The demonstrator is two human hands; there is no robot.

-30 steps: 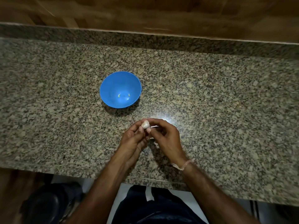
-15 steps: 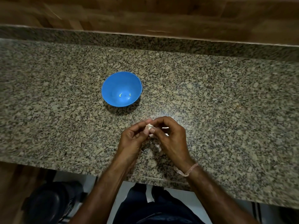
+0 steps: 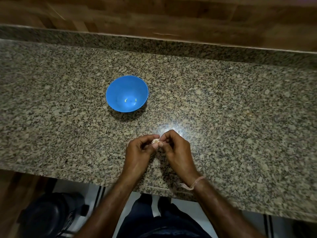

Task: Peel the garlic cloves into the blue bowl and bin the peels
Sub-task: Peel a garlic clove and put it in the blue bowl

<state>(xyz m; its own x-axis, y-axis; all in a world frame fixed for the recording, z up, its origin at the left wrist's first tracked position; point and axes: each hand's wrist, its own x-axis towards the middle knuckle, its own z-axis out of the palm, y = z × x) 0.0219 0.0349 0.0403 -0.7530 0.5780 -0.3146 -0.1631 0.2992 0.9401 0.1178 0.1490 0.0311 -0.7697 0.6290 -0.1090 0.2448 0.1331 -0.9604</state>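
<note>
Garlic clove (image 3: 155,141), one, pinched by left hand (image 3: 138,155) and right hand (image 3: 176,150); one blue bowl (image 3: 127,86) holds two peeled cloves (image 3: 126,100)

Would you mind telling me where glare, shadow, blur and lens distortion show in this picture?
Head view: a glare patch whitens the granite countertop just beyond the left hand and right hand pinching the garlic clove; the blue bowl casts a soft near-side shadow; counter edges tilt and bow slightly under the wide lens; the wooden panel looks smeared.
</note>
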